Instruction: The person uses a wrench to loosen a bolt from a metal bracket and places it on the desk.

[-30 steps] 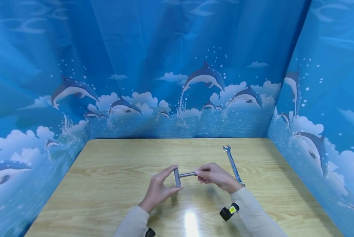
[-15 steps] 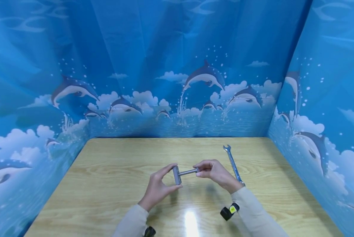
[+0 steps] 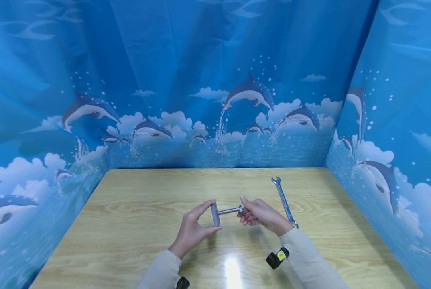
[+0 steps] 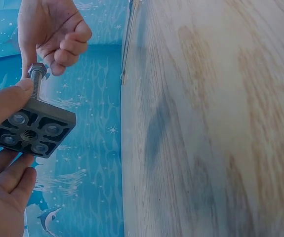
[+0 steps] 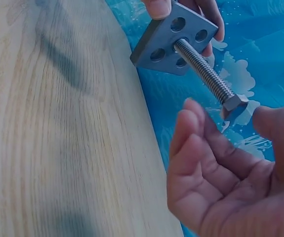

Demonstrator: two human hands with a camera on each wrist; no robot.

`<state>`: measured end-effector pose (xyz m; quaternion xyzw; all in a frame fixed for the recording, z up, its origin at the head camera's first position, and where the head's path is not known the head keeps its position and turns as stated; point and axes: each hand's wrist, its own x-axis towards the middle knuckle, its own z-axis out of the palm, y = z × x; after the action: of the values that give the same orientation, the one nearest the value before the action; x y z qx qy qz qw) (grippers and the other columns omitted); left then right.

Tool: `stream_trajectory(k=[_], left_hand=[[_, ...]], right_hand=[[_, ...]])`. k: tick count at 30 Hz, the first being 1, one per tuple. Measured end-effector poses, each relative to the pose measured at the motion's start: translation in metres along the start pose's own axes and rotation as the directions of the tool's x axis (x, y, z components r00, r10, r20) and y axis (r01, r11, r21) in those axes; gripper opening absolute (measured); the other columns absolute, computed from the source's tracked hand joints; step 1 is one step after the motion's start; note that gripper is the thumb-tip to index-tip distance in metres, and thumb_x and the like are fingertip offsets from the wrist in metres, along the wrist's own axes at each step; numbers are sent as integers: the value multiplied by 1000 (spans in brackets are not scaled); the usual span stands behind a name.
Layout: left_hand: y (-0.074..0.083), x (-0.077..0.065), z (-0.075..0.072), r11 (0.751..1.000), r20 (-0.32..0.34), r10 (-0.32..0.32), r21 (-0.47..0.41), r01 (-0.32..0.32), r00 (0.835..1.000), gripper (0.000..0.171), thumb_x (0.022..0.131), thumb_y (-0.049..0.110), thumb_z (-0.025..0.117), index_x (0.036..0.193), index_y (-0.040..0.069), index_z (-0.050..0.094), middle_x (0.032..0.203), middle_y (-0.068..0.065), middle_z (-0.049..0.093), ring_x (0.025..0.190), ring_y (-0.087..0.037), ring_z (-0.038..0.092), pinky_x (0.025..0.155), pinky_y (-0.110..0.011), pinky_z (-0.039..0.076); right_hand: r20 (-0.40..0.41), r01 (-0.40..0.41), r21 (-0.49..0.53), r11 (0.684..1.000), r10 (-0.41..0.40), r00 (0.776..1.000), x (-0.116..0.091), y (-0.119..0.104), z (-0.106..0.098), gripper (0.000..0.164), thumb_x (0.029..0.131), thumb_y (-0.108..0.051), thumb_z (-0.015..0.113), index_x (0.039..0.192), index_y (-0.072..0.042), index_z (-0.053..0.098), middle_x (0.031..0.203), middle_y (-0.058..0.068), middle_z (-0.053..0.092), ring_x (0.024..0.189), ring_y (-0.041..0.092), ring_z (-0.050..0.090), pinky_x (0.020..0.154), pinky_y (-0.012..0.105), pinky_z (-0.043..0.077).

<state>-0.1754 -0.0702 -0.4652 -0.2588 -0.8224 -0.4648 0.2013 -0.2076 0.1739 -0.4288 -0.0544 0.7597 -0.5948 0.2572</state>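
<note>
My left hand (image 3: 195,228) pinches a grey square plate (image 3: 215,215) by its edges, thumb on one side and fingers on the other, above the table. In the right wrist view the plate (image 5: 156,37) shows several round holes. From its centre a threaded bolt (image 5: 206,71) sticks out toward my right hand (image 3: 264,214). The bolt's hex head (image 5: 235,104) lies in the gap between my right thumb and loosely curled fingers, apparently without contact. On the plate's other face, in the left wrist view, a threaded centre hole (image 4: 28,135) shows.
A combination wrench (image 3: 283,199) lies on the wooden table (image 3: 147,200), just beyond my right wrist. Blue dolphin-print sheets (image 3: 186,80) stand around the back and sides of the table. A black strap-on device (image 3: 277,257) sits by the right sleeve.
My right fingers pinched the bolt's head end one second ago; now the thumb is raised and the head is released. The left hand and plate have barely shifted, and the wrench lies unmoved.
</note>
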Motion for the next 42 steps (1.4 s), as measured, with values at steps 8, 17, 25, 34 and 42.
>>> stream_trajectory(k=[8, 17, 25, 34, 42], left_hand=[[4, 0, 0, 1000, 6, -15, 0, 15, 1000, 76, 60, 13, 90, 129, 15, 59, 129, -7, 61, 120, -18, 58, 103, -32, 47], [4, -2, -1, 999, 16, -43, -19, 43, 999, 75, 61, 13, 90, 129, 18, 59, 131, -2, 60, 121, -18, 57, 103, -32, 46], [4, -3, -1, 998, 20, -57, -30, 58, 998, 75, 61, 14, 90, 129, 19, 58, 130, -6, 61, 121, -18, 57, 104, -34, 46], [3, -4, 0, 998, 9, -51, -33, 52, 999, 76, 60, 11, 90, 128, 17, 59, 130, -7, 61, 121, -19, 57, 103, -33, 46], [2, -2, 1, 1000, 4, -15, -25, 15, 1000, 76, 59, 9, 90, 128, 13, 59, 131, -7, 60, 121, -20, 57, 104, -32, 45]], right_hand=[[2, -18, 11, 1000, 18, 1000, -1, -2, 2, 59, 93, -52, 53, 93, 6, 65, 73, 3, 62, 61, 9, 58, 59, 21, 54], [-21, 112, -29, 993, -113, 993, -2, 2, -3, 33, 90, -22, 68, 109, 4, 63, 91, 8, 66, 83, 18, 63, 83, 36, 57], [-110, 135, -84, 987, -144, 983, -3, 3, -1, 39, 82, -15, 74, 116, 0, 63, 104, 8, 65, 92, 19, 61, 88, 36, 56], [20, 128, -1, 992, -128, 992, -2, 7, -5, 57, 95, -41, 58, 127, 5, 55, 123, 21, 60, 110, 34, 61, 97, 37, 52], [58, 20, 19, 1000, -21, 998, -1, 6, -1, 76, 98, -57, 37, 109, 15, 59, 83, 8, 66, 74, 15, 65, 81, 37, 60]])
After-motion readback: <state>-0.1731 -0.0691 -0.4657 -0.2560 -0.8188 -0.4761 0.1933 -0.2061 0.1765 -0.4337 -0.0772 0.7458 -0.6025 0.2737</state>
